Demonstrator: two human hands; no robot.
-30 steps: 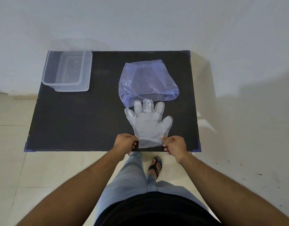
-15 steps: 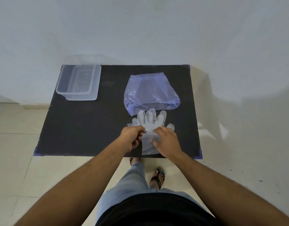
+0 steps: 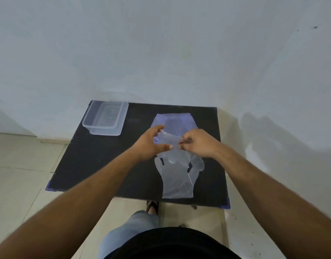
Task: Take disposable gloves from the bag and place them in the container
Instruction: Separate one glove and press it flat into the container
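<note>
A clear disposable glove [image 3: 176,182] lies flat on the black table [image 3: 97,165], cuff toward me and fingers toward the bag. The purple plastic bag [image 3: 176,119] lies just beyond it. Above the bag's near edge, my left hand [image 3: 150,143] and my right hand [image 3: 197,143] hold a thin clear film [image 3: 169,137] stretched between them. My right hand pinches it; my left touches it with thumb and fingertips spread. I cannot tell whether the film is a second glove or the bag's edge. The clear rectangular container [image 3: 106,118] stands at the far left corner, apart from both hands.
The table stands against a pale wall, with blue corner caps at its near corners [image 3: 225,204]. Tiled floor lies to the left and below. My legs and a sandalled foot [image 3: 152,205] show under the near edge.
Both hands left the flat glove's cuff and moved away from me to the bag's near edge, where they lifted a thin film. The camera tilted up and shifted.
</note>
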